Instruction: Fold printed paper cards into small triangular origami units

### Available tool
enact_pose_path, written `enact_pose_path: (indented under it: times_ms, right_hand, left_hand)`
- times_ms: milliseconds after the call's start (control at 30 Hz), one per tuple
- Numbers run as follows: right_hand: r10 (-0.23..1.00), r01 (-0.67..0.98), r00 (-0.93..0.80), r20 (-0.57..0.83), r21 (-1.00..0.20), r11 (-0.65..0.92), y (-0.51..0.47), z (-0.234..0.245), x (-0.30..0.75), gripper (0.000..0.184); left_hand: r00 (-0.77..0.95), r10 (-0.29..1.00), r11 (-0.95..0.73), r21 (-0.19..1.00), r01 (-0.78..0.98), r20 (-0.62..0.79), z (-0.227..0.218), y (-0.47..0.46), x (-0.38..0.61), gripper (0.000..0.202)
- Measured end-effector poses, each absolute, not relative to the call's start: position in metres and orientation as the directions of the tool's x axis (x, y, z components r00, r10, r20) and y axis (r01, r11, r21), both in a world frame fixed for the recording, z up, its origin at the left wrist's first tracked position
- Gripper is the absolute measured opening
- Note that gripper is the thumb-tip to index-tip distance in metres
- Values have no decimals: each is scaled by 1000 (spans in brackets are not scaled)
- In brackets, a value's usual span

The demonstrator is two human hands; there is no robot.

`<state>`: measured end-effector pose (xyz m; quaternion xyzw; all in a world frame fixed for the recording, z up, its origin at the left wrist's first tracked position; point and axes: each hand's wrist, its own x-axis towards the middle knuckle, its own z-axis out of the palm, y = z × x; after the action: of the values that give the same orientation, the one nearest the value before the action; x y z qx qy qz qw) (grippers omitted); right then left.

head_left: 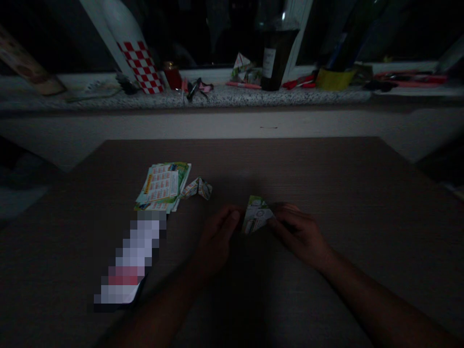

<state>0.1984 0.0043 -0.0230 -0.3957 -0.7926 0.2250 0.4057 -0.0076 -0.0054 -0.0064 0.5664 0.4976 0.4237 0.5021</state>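
Observation:
A small folded triangle of printed paper (256,216), green, white and grey, is between my two hands above the table. My right hand (300,232) pinches its right corner between thumb and fingers. My left hand (219,237) is closed, its thumb lying against the curled fingers, right beside the paper's left edge. Whether its fingertips touch the paper I cannot tell in the dim light. Left of my hands lies a folded paper piece (198,188) with two raised points. Next to it is a stack of printed leaflets (163,183), green with orange print.
A phone (136,256) with a blurred screen lies on the dark wooden table (319,164), left of my left forearm. Behind the table, a granite sill (224,99) carries a red-and-white checkered bottle (143,65), a dark labelled bottle (277,60), a yellow holder (334,78) and small clutter.

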Motion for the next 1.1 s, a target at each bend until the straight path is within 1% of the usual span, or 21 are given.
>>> enact_pose_path:
  times_ms: [67, 100, 167, 233, 333, 433, 567, 733, 833, 900, 1000, 1067, 1100]
  right_hand:
    - [801, 412, -378, 465, -690, 595, 3, -21, 197, 16]
    - [788, 393, -392, 474, -689, 609, 2, -20, 197, 16]
    - [761, 357, -422, 493, -682, 639, 1, -19, 195, 14]
    - [743, 336, -442, 503, -674, 657, -1, -19, 192, 15]
    - [741, 354, -439, 507, -660, 662, -2, -20, 189, 17]
    - [742, 375, -412, 529, -643, 667, -3, -20, 187, 20]
    - [742, 354, -395, 542, -655, 667, -5, -18, 185, 19]
    - [712, 283, -444, 544, -669, 687, -5, -18, 186, 18]
    - [700, 287, -474, 534, -658, 696, -5, -22, 187, 19]
    - [690, 294, -480, 542, -642, 709, -5, -23, 188, 19]
    - [704, 330, -425, 569, -627, 706, -5, -22, 188, 14]
    - [718, 367, -370, 589, -618, 696, -5, -21, 189, 10]
    - [719, 382, -351, 599, -609, 695, -5, -20, 189, 9]
  left_hand:
    - [190, 979, 75, 997, 1, -74, -8, -5, -6, 28]
    - [213, 972, 102, 995, -20, -96, -8, -6, -4, 30]
    - [238, 961, 137, 990, 33, -140, -10, -7, -2, 32]
    - [217, 959, 153, 977, 150, -183, -12, -8, 0, 27]
    - [161, 964, 160, 944, 290, -212, -12, -9, 1, 30]
    - [113, 975, 149, 938, 314, -193, -11, -10, 2, 32]
    - [110, 980, 134, 957, 259, -167, -10, -12, 3, 32]
    - [146, 978, 132, 985, 108, -147, -13, -11, 4, 27]
    - [171, 976, 124, 989, 76, -136, -11, -9, 2, 22]
    - [150, 981, 108, 987, 116, -125, -8, -9, 1, 21]
    - [115, 990, 49, 965, 258, -81, -3, -8, -2, 20]
    - [143, 990, -54, 922, 383, -2, -2, -9, -4, 16]
    - [174, 983, -127, 883, 452, 53, -2, -9, -5, 13]
